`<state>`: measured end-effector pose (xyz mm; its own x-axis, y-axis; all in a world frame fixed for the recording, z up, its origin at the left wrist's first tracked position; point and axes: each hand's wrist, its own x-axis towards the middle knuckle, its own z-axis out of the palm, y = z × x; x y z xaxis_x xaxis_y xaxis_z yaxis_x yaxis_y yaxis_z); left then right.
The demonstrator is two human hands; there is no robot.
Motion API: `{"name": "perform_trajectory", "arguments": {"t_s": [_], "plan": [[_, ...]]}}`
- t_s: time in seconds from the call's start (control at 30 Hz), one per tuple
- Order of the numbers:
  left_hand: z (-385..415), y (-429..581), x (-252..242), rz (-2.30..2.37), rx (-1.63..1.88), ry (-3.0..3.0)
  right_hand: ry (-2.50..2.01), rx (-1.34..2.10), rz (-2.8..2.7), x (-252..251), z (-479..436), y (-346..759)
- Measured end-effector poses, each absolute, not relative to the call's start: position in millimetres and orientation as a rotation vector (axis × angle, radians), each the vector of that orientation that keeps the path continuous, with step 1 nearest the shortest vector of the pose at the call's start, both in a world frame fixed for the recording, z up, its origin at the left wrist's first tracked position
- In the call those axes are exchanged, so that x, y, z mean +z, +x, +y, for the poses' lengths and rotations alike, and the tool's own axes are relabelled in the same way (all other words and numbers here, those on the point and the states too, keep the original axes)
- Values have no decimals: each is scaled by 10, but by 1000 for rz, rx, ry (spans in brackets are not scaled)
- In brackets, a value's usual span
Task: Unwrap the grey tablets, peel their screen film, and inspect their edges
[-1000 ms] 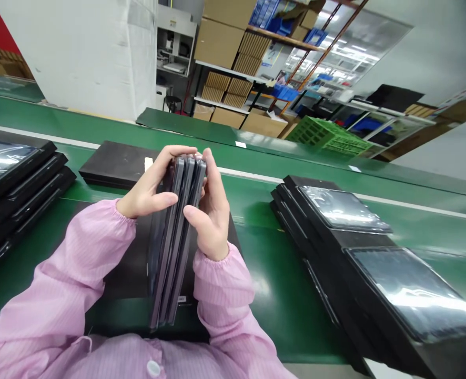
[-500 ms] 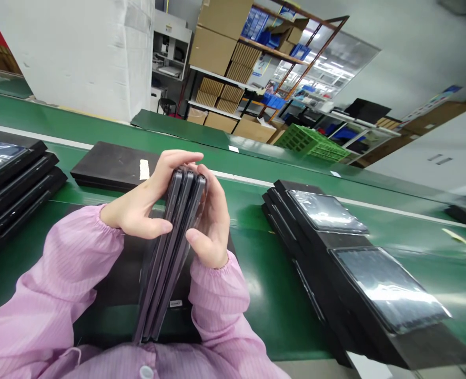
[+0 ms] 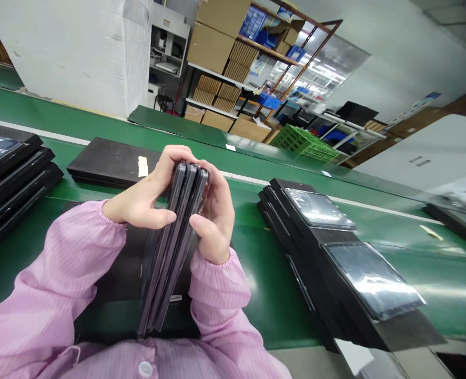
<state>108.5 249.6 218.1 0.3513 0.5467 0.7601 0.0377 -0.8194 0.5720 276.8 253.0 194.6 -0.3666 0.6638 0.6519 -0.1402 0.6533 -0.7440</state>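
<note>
Both my hands grip a bundle of three thin dark tablets (image 3: 170, 247) held on edge, upright between them. My left hand (image 3: 144, 197) wraps the left side, thumb pressed on the near face, fingers curled over the top. My right hand (image 3: 213, 216) clasps the right side with its fingers closed. The bundle's lower end rests near my pink smock. Under it lies a black tray (image 3: 118, 284) on the green belt (image 3: 268, 284).
A stack of black trays (image 3: 335, 273) holding film-covered tablets sits at the right. More stacked trays (image 3: 8, 179) lie at the left, a flat black tray (image 3: 107, 163) behind my hands. Beyond the belt stand a green crate (image 3: 304, 141), cardboard boxes and shelving.
My hands and the tablet bundle stay together, almost unmoved. The camera has shifted, so the right tray stack has slid left and lower in view.
</note>
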Motion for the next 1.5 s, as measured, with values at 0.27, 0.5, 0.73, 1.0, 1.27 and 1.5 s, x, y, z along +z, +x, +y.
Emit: {"name": "perform_trajectory", "arguments": {"t_s": [0.27,0.5,0.73,1.0,1.27,1.5], "plan": [[2503,1112,2160,503,1475,2151,-365,903,-1680,1959,2493,2750],[2581,1129,2085,433,1511,2142,-373,904,-1735,1976,2479,2776],[2539,1132,2109,378,1486,2108,-315,942,-1718,2006,2449,2790],[2398,1138,2196,474,1411,2013,-226,1031,-1732,1999,2442,2811],[2411,1116,2204,476,1404,2050,-255,1026,-1698,2020,2432,2790],[2410,1129,2227,437,1382,2067,-254,972,-1657,2039,2402,2760]]}}
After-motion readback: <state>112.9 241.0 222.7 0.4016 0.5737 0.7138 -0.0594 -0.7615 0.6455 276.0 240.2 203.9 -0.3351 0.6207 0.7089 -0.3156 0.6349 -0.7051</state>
